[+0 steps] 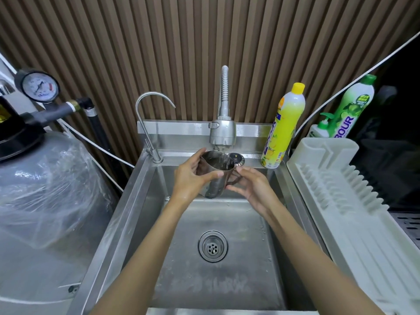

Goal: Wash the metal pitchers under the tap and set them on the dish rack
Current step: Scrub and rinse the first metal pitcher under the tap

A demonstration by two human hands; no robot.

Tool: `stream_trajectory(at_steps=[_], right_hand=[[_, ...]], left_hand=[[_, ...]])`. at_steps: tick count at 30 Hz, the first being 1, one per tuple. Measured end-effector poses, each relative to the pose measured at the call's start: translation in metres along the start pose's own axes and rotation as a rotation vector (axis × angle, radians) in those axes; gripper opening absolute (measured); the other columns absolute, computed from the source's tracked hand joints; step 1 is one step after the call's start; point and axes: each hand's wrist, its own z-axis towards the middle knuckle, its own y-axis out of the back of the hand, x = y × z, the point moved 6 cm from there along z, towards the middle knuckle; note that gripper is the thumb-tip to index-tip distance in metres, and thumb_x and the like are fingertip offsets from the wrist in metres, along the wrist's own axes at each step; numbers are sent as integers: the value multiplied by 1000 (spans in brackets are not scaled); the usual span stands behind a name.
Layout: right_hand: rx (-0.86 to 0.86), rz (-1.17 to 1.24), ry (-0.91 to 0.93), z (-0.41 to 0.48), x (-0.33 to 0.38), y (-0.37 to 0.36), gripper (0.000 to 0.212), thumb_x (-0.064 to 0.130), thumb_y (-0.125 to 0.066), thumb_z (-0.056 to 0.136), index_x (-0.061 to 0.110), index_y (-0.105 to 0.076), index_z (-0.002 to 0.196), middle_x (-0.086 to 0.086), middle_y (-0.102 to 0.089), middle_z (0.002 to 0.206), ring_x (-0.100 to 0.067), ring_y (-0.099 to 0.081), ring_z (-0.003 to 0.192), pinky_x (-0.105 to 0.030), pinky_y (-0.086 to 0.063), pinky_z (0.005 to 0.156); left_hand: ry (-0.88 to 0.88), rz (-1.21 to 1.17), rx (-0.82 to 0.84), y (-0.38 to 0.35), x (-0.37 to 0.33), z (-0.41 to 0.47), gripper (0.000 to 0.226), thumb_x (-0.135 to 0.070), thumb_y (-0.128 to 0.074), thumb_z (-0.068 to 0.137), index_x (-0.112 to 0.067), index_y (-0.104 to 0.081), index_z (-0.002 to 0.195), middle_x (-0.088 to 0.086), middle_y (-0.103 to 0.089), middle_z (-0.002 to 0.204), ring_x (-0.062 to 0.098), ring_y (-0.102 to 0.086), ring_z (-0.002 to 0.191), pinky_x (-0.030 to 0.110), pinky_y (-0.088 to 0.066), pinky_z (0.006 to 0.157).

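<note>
A small metal pitcher (216,176) is held over the sink, directly under the spray tap (222,133), and water runs into its open top. My left hand (191,178) wraps the pitcher's left side, thumb across the front. My right hand (252,187) grips the handle on its right side. The white dish rack (341,192) stands to the right of the sink, with nothing on the part I can see.
The steel sink basin (250,258) has a round drain (213,246). A thin gooseneck tap (150,123) rises at back left. A yellow detergent bottle (284,128), green bottles (352,108) and a black knob (237,159) stand behind. A wrapped tank (45,183) fills the left.
</note>
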Motion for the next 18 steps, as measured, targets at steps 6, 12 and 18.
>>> stream_trajectory(at_steps=[6,12,18], right_hand=[[-160,-468,223,2,34,-7,22,-3,-59,84,10,-52,67,-1,-71,97,-11,-66,86,-23,-54,74],[-100,-1334,480,-5,45,-36,10,13,-60,85,9,-62,94,-6,-69,88,-23,-62,79,-28,-40,65],[56,-1717,540,-15,17,-61,23,7,-49,86,4,-55,108,-17,-61,110,-35,-54,103,-35,-40,71]], left_hand=[[131,1,78,-13,35,-8,59,-4,-75,72,-22,-50,123,-3,-59,118,9,-53,115,15,-39,92],[299,221,12,-17,70,-4,49,-25,-85,62,-16,-63,105,-1,-68,104,17,-62,101,28,-47,87],[327,329,45,-24,76,-10,35,-18,-81,61,-19,-60,88,5,-66,92,23,-62,92,31,-45,75]])
